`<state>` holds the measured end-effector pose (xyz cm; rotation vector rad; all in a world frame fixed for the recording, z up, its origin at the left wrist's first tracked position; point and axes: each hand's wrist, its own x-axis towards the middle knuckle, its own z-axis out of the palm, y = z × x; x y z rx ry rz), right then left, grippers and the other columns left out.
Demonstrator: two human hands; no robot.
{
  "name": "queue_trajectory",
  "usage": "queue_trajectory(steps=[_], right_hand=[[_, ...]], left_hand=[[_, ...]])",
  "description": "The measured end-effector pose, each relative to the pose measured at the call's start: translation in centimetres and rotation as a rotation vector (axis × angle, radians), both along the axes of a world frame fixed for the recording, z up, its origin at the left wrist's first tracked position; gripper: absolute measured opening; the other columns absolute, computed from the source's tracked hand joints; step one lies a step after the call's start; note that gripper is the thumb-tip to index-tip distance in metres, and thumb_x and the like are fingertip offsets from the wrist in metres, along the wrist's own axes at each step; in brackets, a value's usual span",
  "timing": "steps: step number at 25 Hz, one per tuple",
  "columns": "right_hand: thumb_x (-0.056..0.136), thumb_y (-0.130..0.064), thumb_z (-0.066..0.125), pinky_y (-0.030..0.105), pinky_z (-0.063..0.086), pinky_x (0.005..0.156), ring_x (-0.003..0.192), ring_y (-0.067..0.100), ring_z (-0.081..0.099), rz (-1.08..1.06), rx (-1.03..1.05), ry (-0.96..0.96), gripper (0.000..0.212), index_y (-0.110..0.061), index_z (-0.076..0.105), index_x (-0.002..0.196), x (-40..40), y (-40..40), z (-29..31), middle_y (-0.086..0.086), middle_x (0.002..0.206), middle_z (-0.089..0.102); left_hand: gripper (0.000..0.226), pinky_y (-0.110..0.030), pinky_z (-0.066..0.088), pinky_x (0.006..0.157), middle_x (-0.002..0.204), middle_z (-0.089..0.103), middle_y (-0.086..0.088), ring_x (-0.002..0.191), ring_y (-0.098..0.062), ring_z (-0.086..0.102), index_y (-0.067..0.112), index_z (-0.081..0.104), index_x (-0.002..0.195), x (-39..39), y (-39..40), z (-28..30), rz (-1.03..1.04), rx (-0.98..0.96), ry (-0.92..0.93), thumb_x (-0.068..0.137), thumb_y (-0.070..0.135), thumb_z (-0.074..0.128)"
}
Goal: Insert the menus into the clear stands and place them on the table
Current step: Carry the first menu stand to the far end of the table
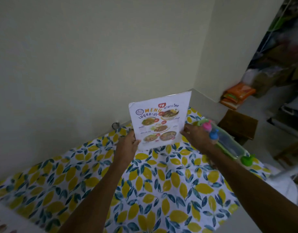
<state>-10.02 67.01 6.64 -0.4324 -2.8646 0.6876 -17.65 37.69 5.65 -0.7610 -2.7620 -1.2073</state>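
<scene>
While a second menu sheet (3, 222) lies at the table's near left corner, the left hand (126, 146) and right hand (194, 137) each pinch a lower side of the upright menu (159, 120) near the far edge of the lemon-print tablecloth (161, 190), likely steadying it; whether a clear stand surrounds it, I cannot tell.

Glossy paper menu (159, 121), printed tablecloth (161, 182)

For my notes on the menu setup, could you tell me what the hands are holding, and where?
Both hold the upright menu: left hand at its lower left corner, right hand at its lower right edge.
</scene>
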Motion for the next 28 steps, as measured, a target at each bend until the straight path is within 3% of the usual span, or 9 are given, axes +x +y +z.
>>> queue_trajectory(steps=[3,6,8,10,12,16,20,25,28], right_hand=[[0.090,-0.032,0.062,0.038,0.053,0.072,0.086,0.032,0.069,0.009,-0.018,-0.005,0.020,-0.013,0.068,0.093,-4.6,6.5,0.5,0.011,0.094,0.075],[0.085,-0.048,0.052,0.046,0.057,0.075,0.084,0.032,0.069,0.075,-0.006,-0.043,0.033,-0.019,0.066,0.093,-10.0,13.9,0.0,0.009,0.092,0.075],[0.085,-0.047,0.053,0.047,0.057,0.074,0.083,0.033,0.068,0.102,0.019,-0.091,0.032,-0.018,0.065,0.092,-13.1,17.8,-0.8,0.010,0.092,0.074],[0.087,-0.042,0.057,0.047,0.057,0.075,0.085,0.034,0.068,0.135,0.028,-0.115,0.027,-0.018,0.065,0.094,-15.6,20.5,-1.4,0.011,0.094,0.074],[0.089,-0.037,0.059,0.047,0.057,0.076,0.085,0.034,0.067,0.160,0.009,-0.126,0.024,-0.016,0.066,0.096,-17.5,22.6,-2.5,0.012,0.095,0.073],[0.090,-0.036,0.059,0.044,0.056,0.075,0.083,0.034,0.067,0.175,-0.024,-0.206,0.024,-0.013,0.065,0.094,-20.9,25.5,-6.0,0.013,0.093,0.073],[0.091,-0.036,0.058,0.042,0.056,0.074,0.081,0.034,0.066,0.210,-0.012,-0.223,0.025,-0.012,0.065,0.094,-24.6,27.0,-8.6,0.013,0.092,0.073],[0.092,-0.039,0.054,0.042,0.056,0.072,0.080,0.034,0.066,0.231,0.003,-0.268,0.027,-0.014,0.061,0.099,-28.3,28.2,-11.4,0.014,0.093,0.072],[0.095,-0.036,0.053,0.036,0.047,0.064,0.079,0.037,0.063,0.243,0.001,-0.257,0.026,-0.011,0.056,0.095,-28.2,28.7,-12.8,0.017,0.087,0.068]], left_hand=[[0.032,-0.038,0.056,0.065,0.101,0.074,-0.007,0.084,-0.024,0.070,0.014,0.058,0.125,-3.1,6.2,0.1,0.039,-0.023,0.018,0.094,0.021,0.062],[0.031,-0.037,0.048,0.056,0.088,0.071,-0.013,0.075,-0.028,0.067,0.010,0.057,0.121,-6.3,12.8,-1.0,0.086,-0.033,0.003,0.093,0.022,0.063],[0.036,-0.033,0.048,0.059,0.094,0.072,-0.017,0.078,-0.031,0.068,0.008,0.056,0.126,-8.0,16.7,-1.9,0.135,-0.041,-0.028,0.093,0.019,0.064],[0.043,-0.040,0.057,0.068,0.104,0.074,-0.015,0.085,-0.030,0.071,0.010,0.054,0.132,-9.6,19.6,-3.1,0.162,-0.023,-0.051,0.092,0.020,0.065],[0.043,-0.042,0.058,0.074,0.108,0.074,-0.013,0.090,-0.029,0.071,0.012,0.055,0.132,-10.9,21.8,-3.9,0.195,-0.022,-0.097,0.091,0.021,0.066],[0.042,-0.029,0.050,0.069,0.109,0.073,-0.012,0.092,-0.027,0.071,0.011,0.056,0.130,-13.9,25.5,-5.2,0.279,-0.041,-0.187,0.090,0.014,0.067],[0.048,-0.044,0.060,0.079,0.109,0.074,-0.011,0.091,-0.025,0.071,0.021,0.053,0.135,-17.0,27.1,-7.6,0.355,-0.030,-0.288,0.089,0.019,0.067],[0.046,-0.033,0.053,0.070,0.107,0.073,-0.010,0.091,-0.025,0.070,0.019,0.052,0.135,-19.2,29.2,-9.9,0.406,-0.085,-0.369,0.091,0.021,0.065],[0.043,-0.039,0.059,0.071,0.107,0.074,-0.010,0.088,-0.024,0.071,0.018,0.054,0.131,-19.6,29.4,-10.8,0.433,-0.118,-0.389,0.091,0.024,0.066]])
